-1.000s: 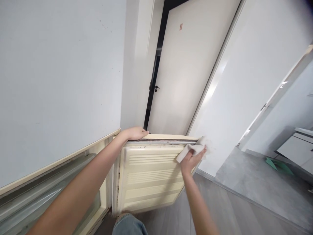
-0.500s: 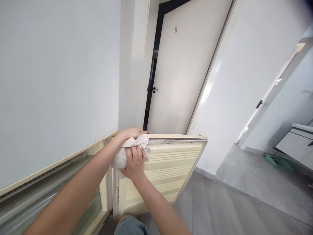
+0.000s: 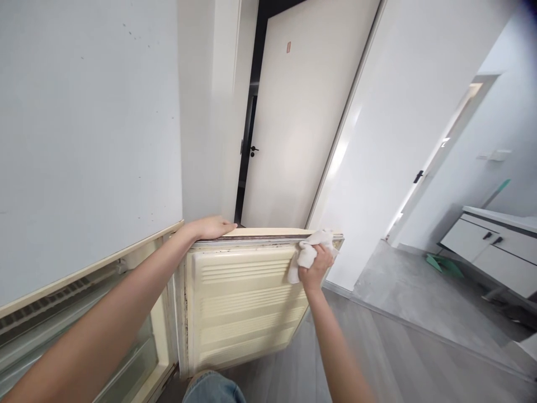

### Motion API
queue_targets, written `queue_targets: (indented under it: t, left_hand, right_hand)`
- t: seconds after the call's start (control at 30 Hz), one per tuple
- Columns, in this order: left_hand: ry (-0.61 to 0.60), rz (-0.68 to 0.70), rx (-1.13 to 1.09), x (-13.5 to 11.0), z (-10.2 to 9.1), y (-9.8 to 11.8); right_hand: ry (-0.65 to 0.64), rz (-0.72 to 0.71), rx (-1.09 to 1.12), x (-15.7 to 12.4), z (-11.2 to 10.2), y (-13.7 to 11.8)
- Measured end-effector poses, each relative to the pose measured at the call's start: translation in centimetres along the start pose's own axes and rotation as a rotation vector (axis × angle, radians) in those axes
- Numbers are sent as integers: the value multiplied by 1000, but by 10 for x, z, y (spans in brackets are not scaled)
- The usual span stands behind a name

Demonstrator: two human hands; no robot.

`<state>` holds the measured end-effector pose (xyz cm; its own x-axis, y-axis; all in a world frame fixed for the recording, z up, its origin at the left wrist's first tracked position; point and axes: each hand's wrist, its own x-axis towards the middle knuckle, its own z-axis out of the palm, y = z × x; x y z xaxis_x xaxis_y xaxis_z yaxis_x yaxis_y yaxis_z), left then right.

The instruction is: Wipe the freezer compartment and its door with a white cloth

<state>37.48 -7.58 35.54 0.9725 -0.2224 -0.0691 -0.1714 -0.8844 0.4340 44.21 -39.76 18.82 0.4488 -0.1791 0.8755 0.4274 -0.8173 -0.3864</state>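
Fingers of your right hand [image 3: 315, 263] clench a white cloth [image 3: 308, 252] against the open fridge door [image 3: 241, 302] top edge near its outer corner, left hand [image 3: 210, 226] lying flat at the hinge-side corner, edge running left-right between them.

Open fridge door [image 3: 243, 302] on grey floor [image 3: 403, 347]

Two hands appear: the left hand [image 3: 212, 227] at 9 o'clock on the top edge of one open cream fridge door [image 3: 243, 302], the right hand [image 3: 314, 267] at 3 o'clock gripping one white cloth [image 3: 308, 250]. One white room door [image 3: 293, 123] with one dark handle [image 3: 253, 149] stands at 12 o'clock. One green dustpan [image 3: 444, 265] lies at 3 o'clock beside one white cabinet [image 3: 490, 252].
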Motion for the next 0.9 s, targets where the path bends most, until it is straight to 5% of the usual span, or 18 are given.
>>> queue_targets:
  t: [0.13,0.27,0.47,0.7,0.8,0.9]
  left_hand:
    - [-8,-20,3,0,-1,2]
    - [-14,-38,7,-2,-2,4]
    - [-9,-30,14,-1,-1,5]
    - [8,-24,27,6,0,0]
    - [11,-44,30,4,0,1]
    - [17,-45,26,3,0,2]
  right_hand:
    - [150,118,33,15,-2,36]
    - [399,245,138,9,15,33]
    - [292,65,129,-38,44,-57]
    - [77,-416,125,-115,69,-198]
    - [66,-513,169,-135,73,-227]
    - [-12,-641,168,-148,76,-221]
